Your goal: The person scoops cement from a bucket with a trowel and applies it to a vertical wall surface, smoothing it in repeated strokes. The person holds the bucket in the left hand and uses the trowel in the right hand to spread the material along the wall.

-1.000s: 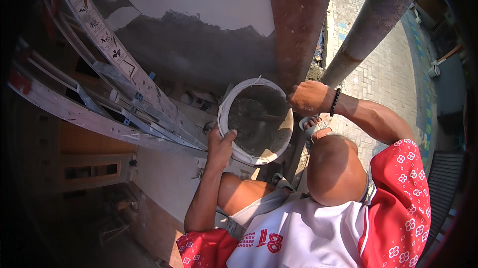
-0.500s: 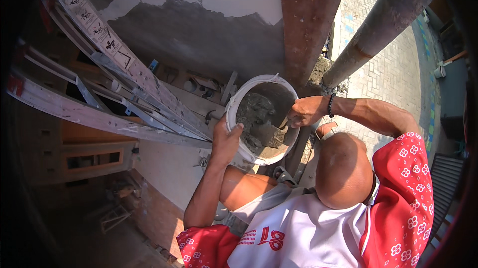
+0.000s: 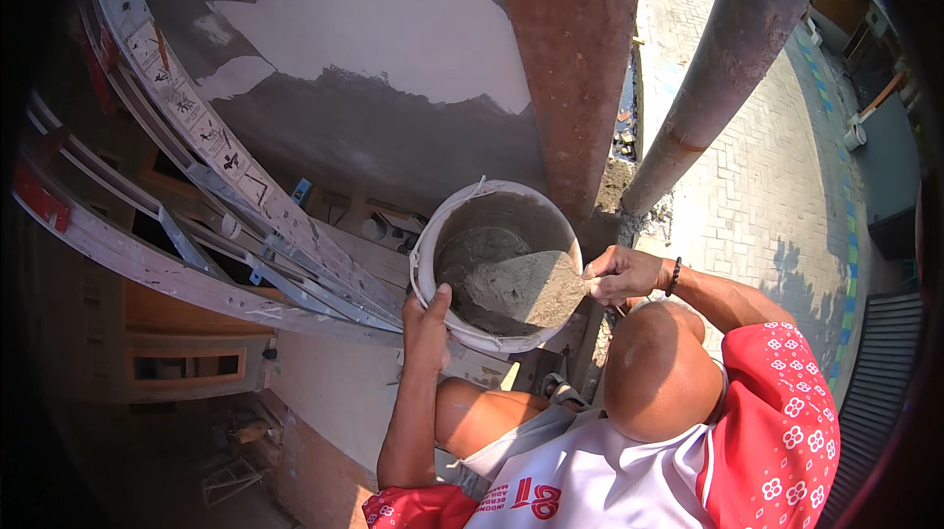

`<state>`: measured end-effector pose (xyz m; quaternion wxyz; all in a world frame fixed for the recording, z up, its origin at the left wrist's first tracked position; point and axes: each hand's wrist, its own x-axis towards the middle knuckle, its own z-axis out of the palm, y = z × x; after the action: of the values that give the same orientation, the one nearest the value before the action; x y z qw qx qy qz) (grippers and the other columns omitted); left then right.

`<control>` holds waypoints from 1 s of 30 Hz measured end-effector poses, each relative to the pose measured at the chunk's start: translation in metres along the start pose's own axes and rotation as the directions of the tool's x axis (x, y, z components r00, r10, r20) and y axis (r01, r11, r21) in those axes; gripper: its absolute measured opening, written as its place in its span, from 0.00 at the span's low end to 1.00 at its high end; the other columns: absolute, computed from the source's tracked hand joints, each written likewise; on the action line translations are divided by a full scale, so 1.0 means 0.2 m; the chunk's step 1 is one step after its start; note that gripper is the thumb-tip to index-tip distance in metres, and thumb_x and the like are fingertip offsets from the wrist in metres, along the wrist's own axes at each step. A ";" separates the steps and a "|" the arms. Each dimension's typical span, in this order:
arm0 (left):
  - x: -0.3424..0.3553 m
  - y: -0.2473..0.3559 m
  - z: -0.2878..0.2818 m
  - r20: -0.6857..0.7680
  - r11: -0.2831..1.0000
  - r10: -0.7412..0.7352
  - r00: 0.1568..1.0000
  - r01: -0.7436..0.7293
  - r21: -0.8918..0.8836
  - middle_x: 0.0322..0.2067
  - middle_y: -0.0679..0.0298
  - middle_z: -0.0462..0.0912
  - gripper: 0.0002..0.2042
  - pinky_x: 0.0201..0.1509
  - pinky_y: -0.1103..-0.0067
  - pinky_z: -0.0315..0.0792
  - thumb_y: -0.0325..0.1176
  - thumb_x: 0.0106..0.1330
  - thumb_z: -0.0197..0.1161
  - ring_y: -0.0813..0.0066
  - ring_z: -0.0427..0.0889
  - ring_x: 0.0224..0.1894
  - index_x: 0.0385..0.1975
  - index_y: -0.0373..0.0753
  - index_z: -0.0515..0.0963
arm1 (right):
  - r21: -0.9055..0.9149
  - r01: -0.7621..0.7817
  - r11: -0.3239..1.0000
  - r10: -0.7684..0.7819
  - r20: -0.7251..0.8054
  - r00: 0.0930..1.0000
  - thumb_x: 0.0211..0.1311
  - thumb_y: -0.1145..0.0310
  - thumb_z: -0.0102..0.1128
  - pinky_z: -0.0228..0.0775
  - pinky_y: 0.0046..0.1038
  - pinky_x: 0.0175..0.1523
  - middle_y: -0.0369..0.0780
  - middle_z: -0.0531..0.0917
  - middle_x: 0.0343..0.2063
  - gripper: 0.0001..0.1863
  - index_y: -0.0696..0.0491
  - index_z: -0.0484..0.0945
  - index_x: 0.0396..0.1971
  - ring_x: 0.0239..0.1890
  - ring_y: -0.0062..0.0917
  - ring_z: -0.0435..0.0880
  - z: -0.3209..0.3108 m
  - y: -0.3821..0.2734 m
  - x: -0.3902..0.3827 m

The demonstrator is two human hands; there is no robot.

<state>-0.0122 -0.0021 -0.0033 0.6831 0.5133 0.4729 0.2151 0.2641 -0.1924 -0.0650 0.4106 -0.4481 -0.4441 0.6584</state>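
Note:
A white bucket [image 3: 425, 256] stands tilted between my hands, with wet grey cement mortar [image 3: 468, 246] inside. My left hand [image 3: 426, 330] grips the near-left part of its rim, thumb over the edge and fingers outside. At the bucket's right side, my right hand [image 3: 629, 274] is closed around the handle of a trowel, which the fingers mostly hide. The trowel's broad blade [image 3: 536, 285] is coated in mortar and lies across the bucket's mouth, lit by the sun. How deep its far end sits in the mortar is hard to tell.
An aluminium ladder [image 3: 221, 150] leans along the left. Ahead is a partly skim-coated wall [image 3: 393, 37], with a brown column [image 3: 570, 57] and a round post [image 3: 703, 101] to its right. My bent knee [image 3: 661, 362] sits close below my right hand. Paving [image 3: 747, 185] lies beyond the post.
My right hand has moved from inside the bucket's rim to just outside it, and the mortar-covered trowel blade shows more fully. My left hand keeps its grip; the whole view has shifted.

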 end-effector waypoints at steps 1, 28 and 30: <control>0.00 0.00 0.00 0.005 1.000 0.018 1.000 -0.018 -0.004 0.44 0.59 0.79 0.18 0.44 0.78 0.73 0.31 0.66 0.60 0.74 0.78 0.42 0.53 0.30 0.71 | -0.041 0.067 0.997 -0.069 -0.038 0.997 0.67 0.61 0.54 0.63 0.19 0.25 0.29 0.74 0.19 0.13 0.54 0.76 0.27 0.20 0.11 0.70 0.00 -0.07 -0.04; 0.01 -0.03 0.02 0.105 0.998 0.058 0.993 -0.061 0.021 0.49 0.57 0.78 0.18 0.54 0.77 0.68 0.24 0.64 0.57 0.69 0.78 0.47 0.54 0.28 0.70 | -0.792 -0.155 0.590 -0.783 -0.609 0.128 0.59 0.72 0.56 0.71 0.38 0.41 0.56 0.78 0.36 0.32 0.65 0.58 0.61 0.36 0.49 0.79 -0.01 -0.76 -0.16; 0.04 -0.06 0.01 0.116 0.996 0.087 0.989 -0.088 0.007 0.48 0.57 0.78 0.18 0.53 0.77 0.69 0.24 0.64 0.57 0.69 0.78 0.47 0.54 0.28 0.71 | -0.799 -0.169 0.576 -0.772 -0.601 0.207 0.58 0.71 0.56 0.69 0.43 0.39 0.55 0.77 0.34 0.32 0.67 0.57 0.61 0.36 0.52 0.78 0.02 -0.74 -0.17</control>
<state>-0.0105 -0.0019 -0.0180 0.6962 0.5491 0.4109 0.2120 0.2907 -0.1858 0.0850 0.5040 -0.7488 -0.4196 -0.0959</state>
